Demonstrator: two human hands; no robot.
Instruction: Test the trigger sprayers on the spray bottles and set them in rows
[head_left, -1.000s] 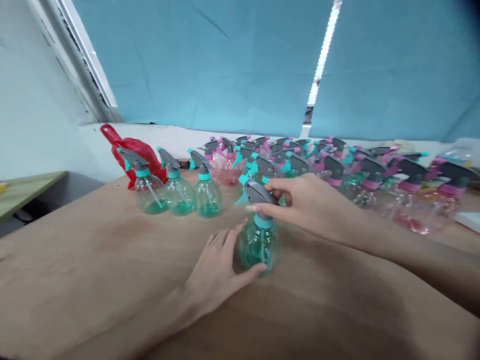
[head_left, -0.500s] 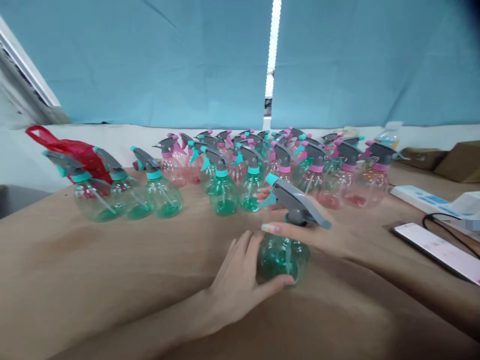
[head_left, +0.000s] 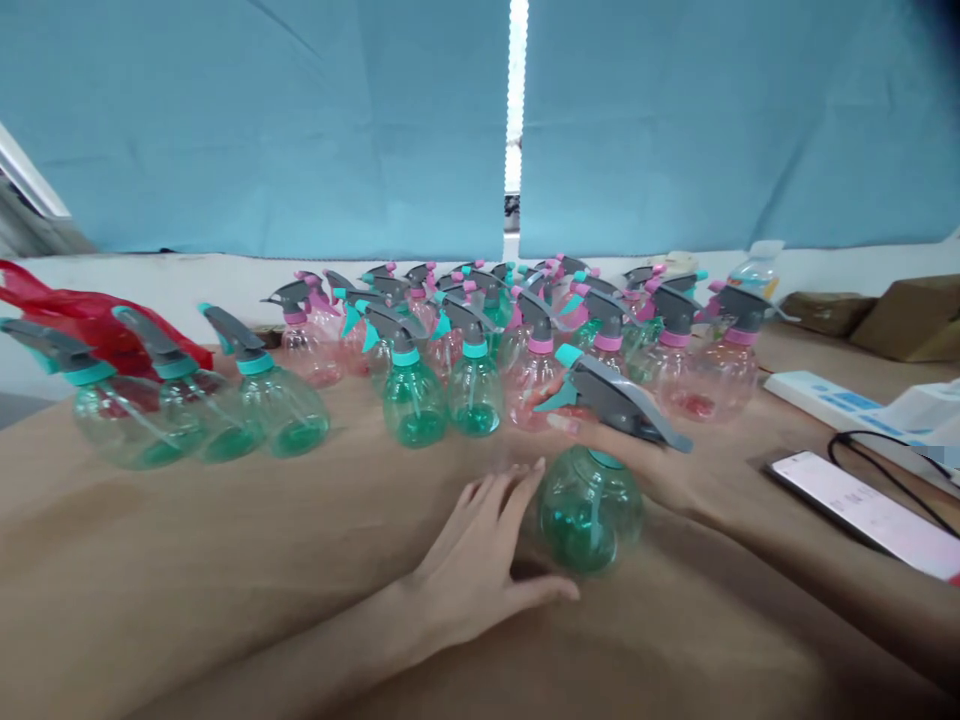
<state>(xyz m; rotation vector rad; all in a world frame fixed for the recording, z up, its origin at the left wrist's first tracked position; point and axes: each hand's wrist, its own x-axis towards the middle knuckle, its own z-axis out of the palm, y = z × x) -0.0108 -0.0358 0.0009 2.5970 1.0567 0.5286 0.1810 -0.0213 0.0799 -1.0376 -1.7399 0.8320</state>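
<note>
A clear green spray bottle (head_left: 589, 525) with a grey trigger head and turquoise nozzle stands in front of me on the brown table, tilted slightly. My right hand (head_left: 651, 462) is closed round its neck, just under the trigger head; part of the fingers is hidden behind the head. To the left of the bottle, my left hand (head_left: 480, 555) is open, fingers and thumb spread, with a narrow gap to the bottle's side. Beyond my hands stand two green spray bottles (head_left: 416, 405) and a pink spray bottle (head_left: 731, 370) among several others.
Three green spray bottles (head_left: 281, 405) stand in a row at the left, before a red plastic bag (head_left: 112, 325). At the right lie a phone (head_left: 862, 510), a white power strip (head_left: 840, 400) with a black cable, and brown boxes (head_left: 911, 320). A blue curtain (head_left: 300, 130) hangs behind.
My left hand has come off the bottle's side and its fingers have spread. My right hand stays at the neck. The view has shifted to the right.
</note>
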